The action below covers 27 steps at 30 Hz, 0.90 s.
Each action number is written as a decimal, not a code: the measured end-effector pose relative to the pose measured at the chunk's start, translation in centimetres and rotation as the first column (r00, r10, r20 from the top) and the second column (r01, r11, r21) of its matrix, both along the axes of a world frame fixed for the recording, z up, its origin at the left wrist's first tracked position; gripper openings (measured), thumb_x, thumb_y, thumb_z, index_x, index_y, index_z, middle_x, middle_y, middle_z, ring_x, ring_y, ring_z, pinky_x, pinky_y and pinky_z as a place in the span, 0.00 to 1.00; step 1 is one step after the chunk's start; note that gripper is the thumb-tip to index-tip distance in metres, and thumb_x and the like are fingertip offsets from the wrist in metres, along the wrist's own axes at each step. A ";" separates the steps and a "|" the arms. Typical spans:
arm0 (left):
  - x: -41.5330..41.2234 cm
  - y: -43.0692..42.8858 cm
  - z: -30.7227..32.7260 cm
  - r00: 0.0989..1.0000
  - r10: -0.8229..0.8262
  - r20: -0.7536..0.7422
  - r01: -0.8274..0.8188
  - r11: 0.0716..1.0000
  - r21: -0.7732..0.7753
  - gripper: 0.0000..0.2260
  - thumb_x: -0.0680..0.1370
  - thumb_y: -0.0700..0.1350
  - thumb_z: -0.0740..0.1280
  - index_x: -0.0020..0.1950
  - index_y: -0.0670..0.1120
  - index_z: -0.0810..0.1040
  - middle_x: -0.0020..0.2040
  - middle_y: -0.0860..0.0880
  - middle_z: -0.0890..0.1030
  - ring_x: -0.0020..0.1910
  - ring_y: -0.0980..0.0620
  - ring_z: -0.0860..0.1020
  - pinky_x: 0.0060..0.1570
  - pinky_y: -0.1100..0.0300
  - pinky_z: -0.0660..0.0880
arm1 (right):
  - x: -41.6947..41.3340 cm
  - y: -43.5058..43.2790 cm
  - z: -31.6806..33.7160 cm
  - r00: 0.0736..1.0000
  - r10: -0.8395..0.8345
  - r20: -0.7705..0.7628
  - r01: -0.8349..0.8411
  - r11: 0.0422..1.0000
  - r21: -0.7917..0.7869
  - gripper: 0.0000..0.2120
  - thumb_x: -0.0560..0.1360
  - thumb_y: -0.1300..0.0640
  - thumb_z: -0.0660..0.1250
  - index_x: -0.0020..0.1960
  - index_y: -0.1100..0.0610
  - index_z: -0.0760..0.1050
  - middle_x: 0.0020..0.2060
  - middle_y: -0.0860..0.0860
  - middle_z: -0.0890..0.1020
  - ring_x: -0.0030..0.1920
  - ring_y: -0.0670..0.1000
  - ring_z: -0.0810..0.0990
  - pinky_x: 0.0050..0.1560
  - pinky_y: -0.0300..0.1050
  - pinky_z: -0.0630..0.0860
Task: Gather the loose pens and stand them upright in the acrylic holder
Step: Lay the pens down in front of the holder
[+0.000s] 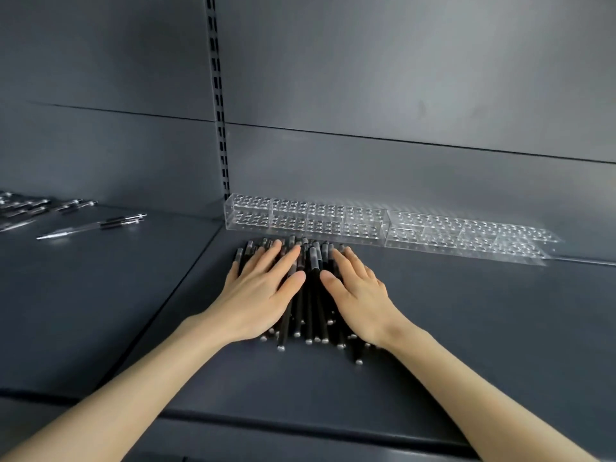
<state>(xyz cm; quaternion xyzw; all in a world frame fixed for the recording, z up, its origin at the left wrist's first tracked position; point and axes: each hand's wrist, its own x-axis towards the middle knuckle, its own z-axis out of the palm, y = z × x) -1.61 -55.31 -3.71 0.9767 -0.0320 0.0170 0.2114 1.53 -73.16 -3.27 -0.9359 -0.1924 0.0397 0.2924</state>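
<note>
Two bare hands lie flat on a pile of black pens [308, 305] on a dark grey shelf [433, 328].

Left hand [263, 295]: palm down, fingers straight and spread, resting on the left half of the pile and gripping nothing. The thumb points inward toward the other hand.

Right hand [358, 295]: palm down, fingers straight and close together, resting on the right half of the pile, likewise holding nothing. Its thumb points toward the left thumb, and a narrow band of pens shows between the two.

The pens lie roughly side by side under and between the palms. Their capped ends reach just past the fingertips, and their silvery tips stick out below the wrists.

The acrylic holder [303, 215] is a clear block with rows of round holes. It stands just beyond the fingertips of both hands, against the grey back panel [400, 95]. A second clear holder [466, 235] continues the row, off to the right of the right hand.

A slotted upright [220, 111] rises behind the left fingertips. Well to the left of the left hand, on the neighbouring shelf section, lies a single pen [93, 225], and farther left a blurred cluster of pens [20, 208].
</note>
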 end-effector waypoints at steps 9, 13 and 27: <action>0.7 0.2 0.4 0.999 -0.019 0.035 0.020 0.999 -0.043 0.25 0.80 0.62 0.45 0.77 0.61 0.46 0.78 0.56 0.44 0.76 0.56 0.42 0.74 0.49 0.40 | -0.1 -0.1 0.4 0.999 -0.025 0.036 0.024 0.998 0.052 0.28 0.80 0.42 0.51 0.77 0.48 0.50 0.77 0.47 0.48 0.77 0.50 0.45 0.73 0.52 0.44; 0.1 0.1 0.8 0.990 -0.020 0.139 0.032 0.996 -0.088 0.24 0.81 0.60 0.50 0.77 0.57 0.53 0.78 0.55 0.51 0.76 0.54 0.49 0.74 0.51 0.47 | -0.4 -0.4 0.5 0.996 -0.042 0.078 0.033 0.993 0.109 0.26 0.80 0.43 0.54 0.75 0.52 0.58 0.76 0.48 0.55 0.75 0.52 0.51 0.74 0.54 0.52; -4.1 6.4 5.7 0.901 0.080 0.426 -0.017 0.989 -0.149 0.07 0.78 0.47 0.63 0.44 0.50 0.80 0.40 0.58 0.81 0.40 0.63 0.78 0.40 0.62 0.73 | -1.4 5.6 5.6 0.874 0.063 0.482 -0.103 0.993 0.058 0.10 0.79 0.52 0.59 0.50 0.55 0.77 0.39 0.50 0.82 0.43 0.54 0.80 0.47 0.50 0.76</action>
